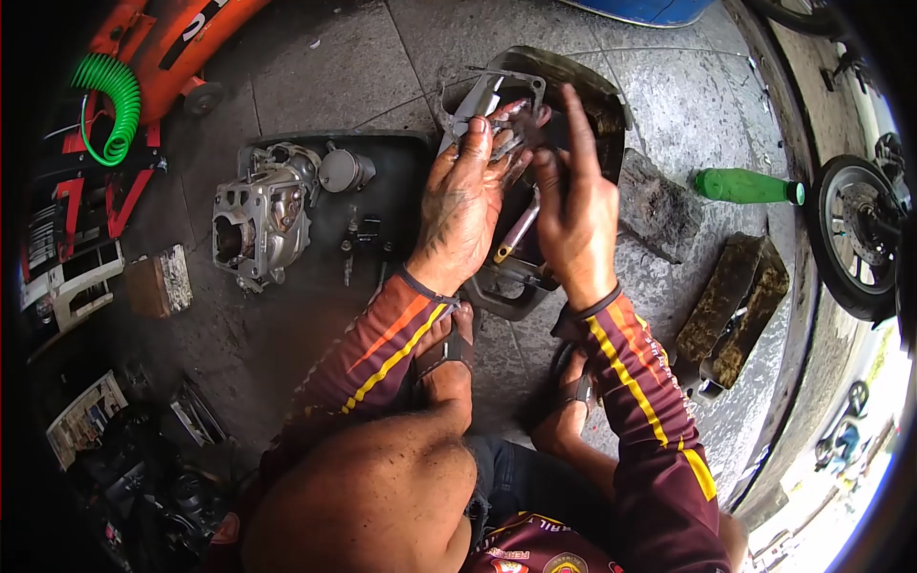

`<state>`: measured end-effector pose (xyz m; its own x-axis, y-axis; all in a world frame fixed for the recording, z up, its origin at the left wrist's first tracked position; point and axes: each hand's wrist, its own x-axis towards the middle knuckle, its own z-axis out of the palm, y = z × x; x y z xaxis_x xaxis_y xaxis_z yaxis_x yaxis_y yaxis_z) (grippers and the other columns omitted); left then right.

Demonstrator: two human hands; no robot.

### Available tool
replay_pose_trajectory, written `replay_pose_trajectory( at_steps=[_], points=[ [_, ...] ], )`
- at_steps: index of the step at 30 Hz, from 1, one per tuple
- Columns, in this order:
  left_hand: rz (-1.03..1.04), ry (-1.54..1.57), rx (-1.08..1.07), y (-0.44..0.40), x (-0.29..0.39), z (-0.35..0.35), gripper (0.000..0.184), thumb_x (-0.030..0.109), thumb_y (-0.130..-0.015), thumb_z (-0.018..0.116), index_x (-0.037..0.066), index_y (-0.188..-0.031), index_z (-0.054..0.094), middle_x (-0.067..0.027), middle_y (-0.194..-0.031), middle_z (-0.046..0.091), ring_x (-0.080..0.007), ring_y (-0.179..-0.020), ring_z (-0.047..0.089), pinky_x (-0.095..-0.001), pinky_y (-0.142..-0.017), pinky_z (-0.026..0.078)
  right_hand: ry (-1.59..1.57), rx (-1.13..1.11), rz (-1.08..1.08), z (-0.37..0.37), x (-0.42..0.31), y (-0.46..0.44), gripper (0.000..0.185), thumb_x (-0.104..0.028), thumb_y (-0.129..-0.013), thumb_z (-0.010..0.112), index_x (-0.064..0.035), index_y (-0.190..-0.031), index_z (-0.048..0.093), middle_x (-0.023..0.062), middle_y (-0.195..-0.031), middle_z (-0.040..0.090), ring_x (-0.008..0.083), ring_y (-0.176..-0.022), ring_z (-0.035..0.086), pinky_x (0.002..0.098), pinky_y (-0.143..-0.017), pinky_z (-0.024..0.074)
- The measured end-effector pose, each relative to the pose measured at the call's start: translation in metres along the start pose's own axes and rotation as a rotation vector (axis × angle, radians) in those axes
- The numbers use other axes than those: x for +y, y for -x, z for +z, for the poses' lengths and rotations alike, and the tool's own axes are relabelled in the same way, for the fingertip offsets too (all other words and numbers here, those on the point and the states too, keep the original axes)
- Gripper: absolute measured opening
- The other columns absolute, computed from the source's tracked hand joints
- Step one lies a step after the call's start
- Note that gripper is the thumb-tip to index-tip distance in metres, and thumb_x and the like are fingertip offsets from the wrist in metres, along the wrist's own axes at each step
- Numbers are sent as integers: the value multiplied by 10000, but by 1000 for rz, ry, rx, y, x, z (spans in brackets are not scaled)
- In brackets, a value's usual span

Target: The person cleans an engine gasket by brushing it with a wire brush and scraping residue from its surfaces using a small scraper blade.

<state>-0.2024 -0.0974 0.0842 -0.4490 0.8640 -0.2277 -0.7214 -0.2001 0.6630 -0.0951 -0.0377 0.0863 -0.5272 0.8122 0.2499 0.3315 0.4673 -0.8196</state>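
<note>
My left hand holds a greasy metal part with a thin flat bracket or gasket shape, above a dark basin. Close beside it, my right hand has its index finger stretched out and its thumb raised; its other fingers are blurred, and nothing plain is in it. A metal tool or lever leans inside the basin under my hands. To the left, a metal engine block and a piston-like round part lie on a dark tray.
A green bottle lies at the right, near a wheel. A dirty metal cover and a grey rough slab rest on the floor. At the left are a wooden block, a green coiled hose and an orange machine.
</note>
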Motion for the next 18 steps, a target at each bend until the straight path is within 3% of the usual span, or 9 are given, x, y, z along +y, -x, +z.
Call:
replay_pose_trajectory(
  at_steps=[2,4,8,12,14,18],
  points=[
    [-4,10,-38,-1,-3,-3,460,356,-1048,449,-17,-1304,536,-147,-1265,611,-190,-1154,585,-323,-997,465,8,1,106,-5,-4,-4,682,-95,-936,587,-140,-1535,264,181,-733,675,363,-625,679,431,-543,527],
    [-9,-24,21,0,-3,-3,480,368,-1053,429,-21,-1318,525,-153,-1289,601,-192,-1165,584,-314,-990,464,64,-29,-25,2,-1,3,704,-85,-938,578,-106,-1542,218,180,-726,667,365,-612,671,429,-534,524],
    [19,-81,-35,3,-4,2,507,384,-1063,385,-12,-1359,493,-163,-1335,575,-204,-1222,549,-330,-1022,437,-16,49,46,0,0,-4,716,-79,-946,570,-80,-1543,175,181,-722,664,371,-605,667,433,-521,512],
    [58,-13,-45,5,-10,5,516,353,-1070,354,-17,-1425,412,-164,-1446,483,-228,-1253,530,-377,-1086,410,-75,100,61,7,-7,-1,589,-80,-956,561,-60,-1476,283,181,-711,662,369,-604,668,431,-518,507],
    [99,-39,-17,8,-15,9,535,371,-1068,348,-3,-1447,386,-154,-1485,439,-233,-1324,463,-387,-1131,355,-139,133,144,5,-10,-4,392,-99,-966,560,-33,-1317,397,203,-745,668,388,-650,680,442,-543,508],
    [101,-22,-79,12,-10,15,554,385,-1064,344,16,-1478,346,-148,-1515,400,-242,-1379,403,-379,-1168,300,-162,112,149,10,-21,2,243,-100,-960,571,-15,-1140,432,237,-793,674,408,-687,682,446,-560,508]
  ],
)
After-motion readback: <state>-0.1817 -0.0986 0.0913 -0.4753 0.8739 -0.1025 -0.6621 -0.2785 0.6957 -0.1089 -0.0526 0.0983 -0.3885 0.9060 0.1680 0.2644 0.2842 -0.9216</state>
